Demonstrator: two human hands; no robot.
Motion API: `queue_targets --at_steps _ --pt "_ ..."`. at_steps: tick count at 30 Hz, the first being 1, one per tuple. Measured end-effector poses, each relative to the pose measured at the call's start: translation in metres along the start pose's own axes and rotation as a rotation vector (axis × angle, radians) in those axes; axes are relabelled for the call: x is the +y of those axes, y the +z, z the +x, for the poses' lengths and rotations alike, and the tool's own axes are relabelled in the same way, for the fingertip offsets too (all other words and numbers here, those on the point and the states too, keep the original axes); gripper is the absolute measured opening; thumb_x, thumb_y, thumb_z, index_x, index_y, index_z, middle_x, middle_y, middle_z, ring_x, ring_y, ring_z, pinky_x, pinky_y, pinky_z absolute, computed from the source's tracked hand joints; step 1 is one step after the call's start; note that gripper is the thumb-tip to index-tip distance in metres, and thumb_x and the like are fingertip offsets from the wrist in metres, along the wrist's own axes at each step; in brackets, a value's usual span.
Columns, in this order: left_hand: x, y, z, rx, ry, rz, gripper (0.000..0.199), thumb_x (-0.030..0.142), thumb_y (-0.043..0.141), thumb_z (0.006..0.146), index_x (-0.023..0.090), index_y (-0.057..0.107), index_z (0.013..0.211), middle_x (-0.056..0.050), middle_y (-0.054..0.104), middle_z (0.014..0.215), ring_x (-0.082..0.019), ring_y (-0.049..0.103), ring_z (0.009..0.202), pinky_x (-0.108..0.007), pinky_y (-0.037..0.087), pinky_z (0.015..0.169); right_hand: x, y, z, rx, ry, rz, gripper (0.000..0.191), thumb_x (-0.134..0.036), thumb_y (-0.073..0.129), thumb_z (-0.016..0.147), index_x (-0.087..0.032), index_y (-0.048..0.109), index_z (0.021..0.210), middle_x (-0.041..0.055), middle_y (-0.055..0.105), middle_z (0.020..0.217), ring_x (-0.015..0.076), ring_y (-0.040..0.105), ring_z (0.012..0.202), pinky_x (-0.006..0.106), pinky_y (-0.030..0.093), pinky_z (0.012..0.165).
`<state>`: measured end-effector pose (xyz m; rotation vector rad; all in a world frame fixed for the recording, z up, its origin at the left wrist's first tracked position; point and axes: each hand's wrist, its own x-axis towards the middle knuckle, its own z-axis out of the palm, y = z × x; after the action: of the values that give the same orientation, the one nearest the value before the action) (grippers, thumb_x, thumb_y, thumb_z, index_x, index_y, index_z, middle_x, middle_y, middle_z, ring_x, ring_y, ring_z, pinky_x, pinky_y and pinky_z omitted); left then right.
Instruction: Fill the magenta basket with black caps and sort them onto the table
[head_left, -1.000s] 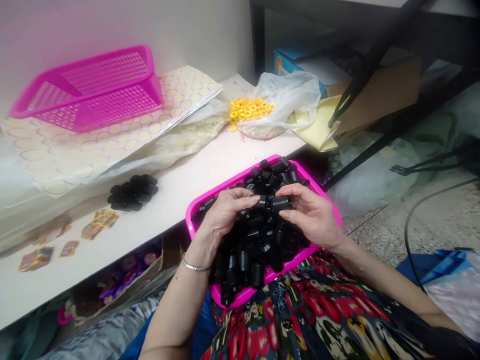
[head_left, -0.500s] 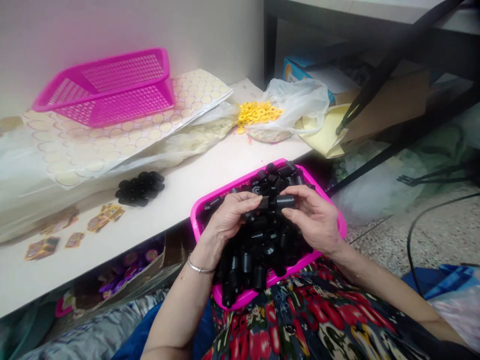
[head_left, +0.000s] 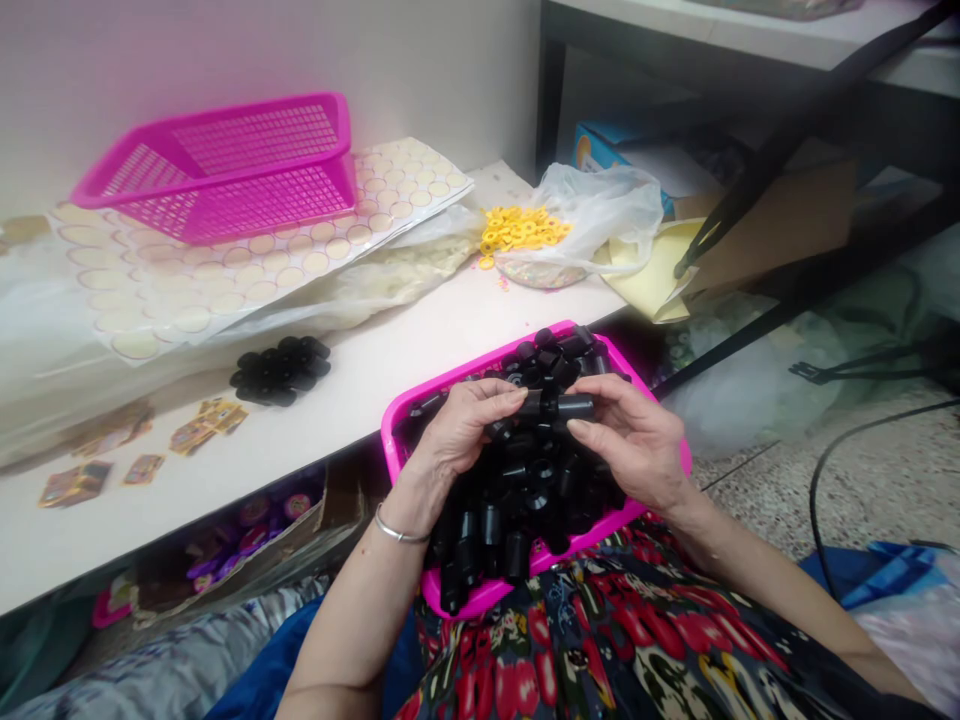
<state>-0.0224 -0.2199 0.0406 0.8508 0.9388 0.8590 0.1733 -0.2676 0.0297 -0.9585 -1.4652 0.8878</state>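
Note:
My left hand (head_left: 472, 420) pinches one end of a black plastic cylinder (head_left: 531, 403) between thumb and fingers. My right hand (head_left: 637, 430) has its thumb and fingers around another black cylinder (head_left: 576, 405), in line with the first. The two pieces meet end to end; I cannot tell whether they are joined. Both hands are above a pink basket (head_left: 480, 605) on my lap, heaped with black plastic cylinders (head_left: 491, 525) of the same sort.
On the white table (head_left: 360, 375) sit a cluster of black cylinders (head_left: 281, 370), gold stickers (head_left: 206, 428), yellow rings (head_left: 525, 228) and a plastic bag (head_left: 600, 205). A second pink basket (head_left: 262, 205) rests on sticker sheets (head_left: 262, 270). Black straps (head_left: 787, 130) hang at the right.
The view has shifted slightly. Both hands keep their hold on the black pieces, with the right fingers a little further apart around theirs.

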Motion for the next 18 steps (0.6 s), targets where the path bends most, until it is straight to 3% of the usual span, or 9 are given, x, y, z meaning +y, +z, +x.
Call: queue_targets --at_steps 6,9,13,16,18 --pt "0.001 0.004 -0.001 0.009 0.004 0.009 0.032 0.033 0.086 0.053 0.011 0.067 0.067 0.0 0.059 0.058 -0.008 0.049 0.051 -0.02 0.033 0.049 0.002 0.004 0.0 0.002 -0.033 -0.027 0.027 -0.022 0.068 0.083 -0.025 0.061 0.108 0.0055 0.062 0.102 0.019 0.065 0.089 0.034 0.057 0.078" --pt "0.001 0.008 -0.002 0.002 0.009 0.024 0.031 0.033 0.086 0.054 0.011 0.068 0.067 0.0 0.059 0.058 -0.007 0.048 0.051 -0.02 0.033 0.05 0.002 0.005 0.004 -0.003 -0.159 -0.212 0.03 -0.025 0.071 0.08 -0.022 0.064 0.109 0.0069 0.065 0.103 0.0201 0.065 0.09 0.035 0.059 0.077" --pt "0.0 0.012 -0.005 -0.007 0.035 0.031 0.029 0.033 0.085 0.056 0.011 0.071 0.069 0.001 0.059 0.059 -0.007 0.047 0.052 -0.02 0.031 0.051 0.005 0.011 0.009 -0.003 -0.373 -0.518 0.041 -0.03 0.07 0.082 -0.02 0.063 0.121 0.0122 0.066 0.117 0.0257 0.065 0.105 0.042 0.056 0.093" --pt "-0.003 0.012 -0.007 -0.027 0.043 0.08 0.027 0.034 0.084 0.059 0.011 0.072 0.066 0.0 0.06 0.058 -0.007 0.046 0.052 -0.021 0.032 0.052 0.007 0.018 0.012 -0.024 -0.517 -0.591 0.054 -0.031 0.065 0.086 -0.014 0.051 0.136 0.0177 0.064 0.122 0.0293 0.062 0.114 0.044 0.055 0.096" --pt "-0.003 0.01 -0.01 -0.042 0.066 0.113 0.025 0.034 0.083 0.062 0.012 0.074 0.07 -0.001 0.063 0.063 -0.008 0.05 0.057 -0.022 0.036 0.056 0.006 0.021 0.013 -0.023 -0.562 -0.586 0.054 -0.026 0.062 0.088 -0.012 0.048 0.138 0.0186 0.065 0.118 0.0277 0.064 0.11 0.04 0.057 0.092"
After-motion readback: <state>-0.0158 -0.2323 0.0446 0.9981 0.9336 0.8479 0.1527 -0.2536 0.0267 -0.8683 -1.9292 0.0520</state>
